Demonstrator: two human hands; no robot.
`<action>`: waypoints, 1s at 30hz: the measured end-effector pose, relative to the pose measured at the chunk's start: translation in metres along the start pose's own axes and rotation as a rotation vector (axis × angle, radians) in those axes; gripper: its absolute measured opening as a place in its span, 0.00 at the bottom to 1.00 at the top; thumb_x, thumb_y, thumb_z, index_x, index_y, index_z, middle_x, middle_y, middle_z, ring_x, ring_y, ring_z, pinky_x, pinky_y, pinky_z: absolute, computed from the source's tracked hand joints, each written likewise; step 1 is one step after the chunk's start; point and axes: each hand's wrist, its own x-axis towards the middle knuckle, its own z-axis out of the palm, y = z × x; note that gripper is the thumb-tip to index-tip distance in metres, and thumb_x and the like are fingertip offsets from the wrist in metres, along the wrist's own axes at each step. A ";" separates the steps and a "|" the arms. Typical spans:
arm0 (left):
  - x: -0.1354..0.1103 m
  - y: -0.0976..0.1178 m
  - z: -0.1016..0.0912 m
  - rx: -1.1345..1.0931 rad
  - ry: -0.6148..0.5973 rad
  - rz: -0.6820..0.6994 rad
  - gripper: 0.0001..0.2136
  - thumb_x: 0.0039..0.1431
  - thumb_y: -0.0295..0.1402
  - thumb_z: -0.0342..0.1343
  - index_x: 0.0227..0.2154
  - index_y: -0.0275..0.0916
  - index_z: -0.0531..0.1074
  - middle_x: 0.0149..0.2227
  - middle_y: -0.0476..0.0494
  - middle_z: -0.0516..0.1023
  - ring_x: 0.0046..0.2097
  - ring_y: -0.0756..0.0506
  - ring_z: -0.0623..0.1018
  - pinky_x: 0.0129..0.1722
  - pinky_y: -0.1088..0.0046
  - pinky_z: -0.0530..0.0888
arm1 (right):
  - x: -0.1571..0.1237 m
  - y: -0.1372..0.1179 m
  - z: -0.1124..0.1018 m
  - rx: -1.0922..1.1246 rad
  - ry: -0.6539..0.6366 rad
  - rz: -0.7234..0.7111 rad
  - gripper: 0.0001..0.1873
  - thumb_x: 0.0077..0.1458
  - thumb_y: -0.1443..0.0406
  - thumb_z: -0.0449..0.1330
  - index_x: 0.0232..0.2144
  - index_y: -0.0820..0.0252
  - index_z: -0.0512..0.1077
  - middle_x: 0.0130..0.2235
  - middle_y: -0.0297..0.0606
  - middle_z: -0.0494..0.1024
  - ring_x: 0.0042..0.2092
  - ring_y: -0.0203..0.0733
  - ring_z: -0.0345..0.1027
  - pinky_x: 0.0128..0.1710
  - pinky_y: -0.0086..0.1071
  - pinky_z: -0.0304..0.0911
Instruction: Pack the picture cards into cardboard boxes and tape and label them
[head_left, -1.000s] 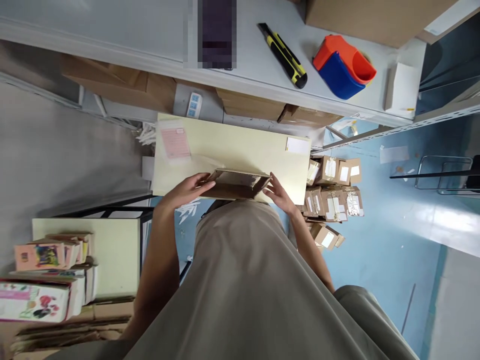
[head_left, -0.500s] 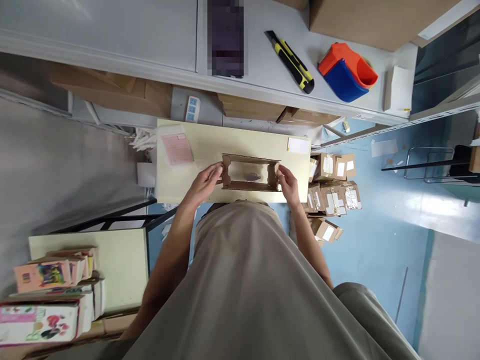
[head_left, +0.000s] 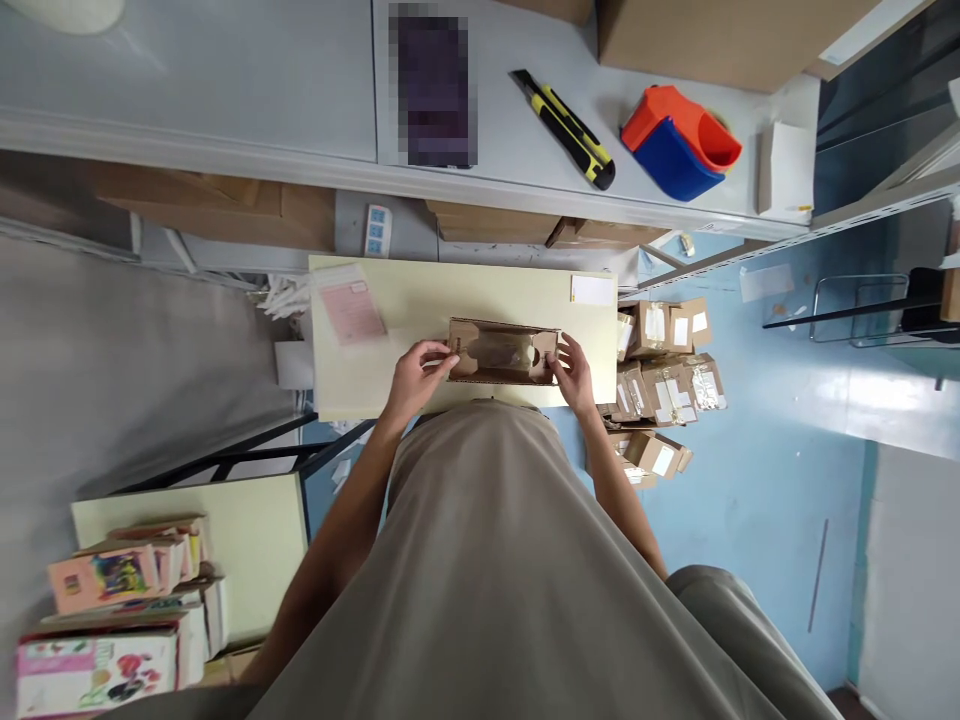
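Note:
An open-topped cardboard box [head_left: 504, 379] sits near the front edge of the pale yellow table [head_left: 420, 290], right in front of my body. Its short end flaps are folded inward, and the middle of its inside looks brown and shaded. My left hand [head_left: 418, 380] grips the box's left end, thumb and fingers at the edge of the flap. At the right end, my right hand [head_left: 574, 374] has its thumb on the inner flap and its fingers around the outside.
A pink printed sheet [head_left: 352, 312] and a white label [head_left: 592, 290] lie on the table. On the grey shelf [head_left: 300, 120] ahead are a box cutter [head_left: 564, 128] and an orange-blue tape dispenser [head_left: 679, 145]. Taped cartons [head_left: 667, 385] stand at right; books [head_left: 112, 650] are at lower left.
The box's end flaps have folded inward, and its inside has turned from showing the pale tabletop to brown. My hands stay at its two ends, and the view has shifted slightly.

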 end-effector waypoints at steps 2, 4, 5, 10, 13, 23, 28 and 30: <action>-0.004 0.002 -0.003 0.017 -0.052 0.028 0.25 0.60 0.59 0.70 0.43 0.42 0.80 0.52 0.36 0.86 0.52 0.37 0.86 0.51 0.60 0.87 | 0.000 0.000 -0.003 0.001 0.003 -0.027 0.41 0.63 0.32 0.68 0.64 0.49 0.73 0.64 0.52 0.83 0.62 0.58 0.81 0.56 0.49 0.83; -0.006 0.002 -0.004 0.044 -0.069 0.053 0.23 0.64 0.57 0.67 0.47 0.42 0.82 0.54 0.36 0.85 0.54 0.37 0.86 0.55 0.58 0.86 | 0.000 0.001 -0.004 0.001 0.015 -0.042 0.38 0.62 0.32 0.68 0.59 0.49 0.75 0.62 0.51 0.83 0.60 0.57 0.82 0.55 0.48 0.83; -0.006 0.002 -0.004 0.055 -0.073 0.065 0.22 0.66 0.55 0.65 0.48 0.42 0.83 0.55 0.35 0.85 0.56 0.37 0.86 0.57 0.57 0.86 | 0.001 0.002 -0.004 0.002 0.013 -0.040 0.37 0.62 0.32 0.68 0.57 0.49 0.75 0.62 0.50 0.83 0.59 0.56 0.82 0.54 0.48 0.83; -0.007 0.001 -0.008 0.024 -0.202 0.114 0.24 0.65 0.52 0.64 0.57 0.43 0.83 0.69 0.33 0.76 0.70 0.33 0.79 0.69 0.50 0.81 | 0.002 -0.001 -0.013 -0.018 -0.063 -0.041 0.36 0.65 0.30 0.63 0.51 0.52 0.80 0.62 0.52 0.82 0.65 0.59 0.79 0.58 0.49 0.82; -0.010 0.007 -0.013 0.020 -0.282 0.068 0.30 0.62 0.54 0.69 0.62 0.45 0.81 0.75 0.34 0.69 0.71 0.31 0.78 0.72 0.49 0.79 | 0.001 -0.005 -0.026 0.011 -0.223 -0.049 0.41 0.62 0.30 0.67 0.60 0.51 0.82 0.73 0.52 0.75 0.75 0.61 0.69 0.68 0.52 0.77; 0.003 0.016 0.000 0.346 -0.033 0.135 0.28 0.68 0.52 0.68 0.63 0.44 0.74 0.58 0.35 0.81 0.50 0.37 0.86 0.57 0.52 0.85 | 0.012 -0.004 -0.016 -0.150 -0.048 -0.053 0.44 0.61 0.33 0.68 0.67 0.52 0.76 0.58 0.50 0.84 0.56 0.55 0.82 0.57 0.52 0.83; 0.002 0.022 0.003 0.417 -0.044 0.283 0.23 0.72 0.39 0.65 0.66 0.46 0.75 0.66 0.34 0.73 0.62 0.35 0.82 0.63 0.56 0.83 | 0.016 -0.010 -0.018 -0.288 -0.088 -0.230 0.40 0.69 0.42 0.66 0.76 0.44 0.69 0.71 0.50 0.72 0.64 0.56 0.77 0.63 0.52 0.80; 0.001 0.021 0.003 0.411 -0.039 0.281 0.17 0.72 0.40 0.64 0.60 0.46 0.79 0.64 0.35 0.74 0.62 0.35 0.82 0.62 0.55 0.84 | 0.017 -0.011 -0.021 -0.320 -0.122 -0.263 0.31 0.70 0.44 0.66 0.68 0.45 0.78 0.71 0.48 0.72 0.65 0.57 0.77 0.64 0.53 0.80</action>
